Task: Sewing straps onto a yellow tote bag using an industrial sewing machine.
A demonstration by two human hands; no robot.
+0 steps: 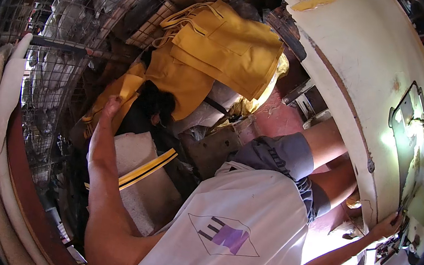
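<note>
The left hand has its fingers closed on 1 yellow piece, which extends upward from the fingertips. The right hand is at the edge of the white table; its grip I cannot tell. Farther out, beyond the left hand, lies a yellow strapped pile.

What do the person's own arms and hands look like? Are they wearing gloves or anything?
No gloves! The left hand and right hand are bare. I can't see any sleeve, watch or bracelet on the arms. The shirt is whitish, with a diamond-shaped emblem outlined in dark lines and partly purple.
</note>
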